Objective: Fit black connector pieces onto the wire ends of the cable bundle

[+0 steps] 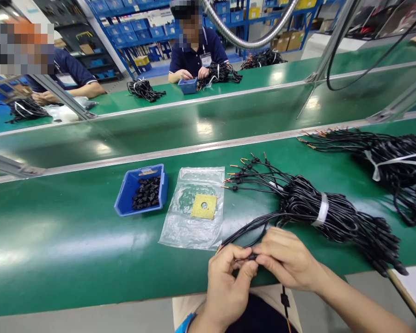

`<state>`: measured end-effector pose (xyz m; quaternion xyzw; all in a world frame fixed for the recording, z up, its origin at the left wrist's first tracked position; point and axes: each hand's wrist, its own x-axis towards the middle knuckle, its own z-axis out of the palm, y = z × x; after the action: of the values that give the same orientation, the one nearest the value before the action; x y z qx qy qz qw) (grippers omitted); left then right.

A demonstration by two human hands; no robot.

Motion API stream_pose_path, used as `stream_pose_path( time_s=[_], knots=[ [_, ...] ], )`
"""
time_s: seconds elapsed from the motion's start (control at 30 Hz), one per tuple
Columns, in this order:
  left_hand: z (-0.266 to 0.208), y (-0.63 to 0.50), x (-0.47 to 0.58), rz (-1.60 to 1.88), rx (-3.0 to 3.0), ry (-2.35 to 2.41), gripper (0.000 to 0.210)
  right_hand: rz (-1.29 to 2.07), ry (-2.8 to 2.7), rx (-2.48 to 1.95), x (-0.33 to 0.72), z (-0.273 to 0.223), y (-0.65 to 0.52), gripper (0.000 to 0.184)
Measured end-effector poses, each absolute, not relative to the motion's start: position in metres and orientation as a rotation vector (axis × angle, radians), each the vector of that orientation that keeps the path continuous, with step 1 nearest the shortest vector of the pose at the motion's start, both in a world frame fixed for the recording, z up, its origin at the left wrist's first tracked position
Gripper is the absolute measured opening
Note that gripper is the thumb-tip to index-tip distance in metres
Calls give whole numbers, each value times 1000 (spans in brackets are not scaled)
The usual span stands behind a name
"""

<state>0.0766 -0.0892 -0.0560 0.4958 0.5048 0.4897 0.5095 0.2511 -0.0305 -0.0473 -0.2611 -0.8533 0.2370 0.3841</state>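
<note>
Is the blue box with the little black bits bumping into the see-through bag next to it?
Apart. The head view shows a thin strip of green table between the blue box and the see-through bag.

We've got bright indoor light, w/ white glare on the green bench (72,259), esp. L side; bkgd shelves (147,42) a bit soft; wide-angle stretch at edges.

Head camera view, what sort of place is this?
Likely a factory cable-assembly workshop: on this side lie a tied bundle of black cables and a blue bin of small black parts; opposite, a co-worker handles similar cables.
</note>
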Motion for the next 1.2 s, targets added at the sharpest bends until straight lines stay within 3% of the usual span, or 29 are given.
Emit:
stream_pose_path(
  time_s=[0.77, 1.2],
  knots=[
    [-66, -97, 80, 1338, 1258, 1205, 11, 772, -2123, -626, 248, -40, -28, 15],
    [-56, -89, 80, 1256, 1155, 1206, 8, 763, -2140, -649, 251, -49, -30, 12]
  ],
)
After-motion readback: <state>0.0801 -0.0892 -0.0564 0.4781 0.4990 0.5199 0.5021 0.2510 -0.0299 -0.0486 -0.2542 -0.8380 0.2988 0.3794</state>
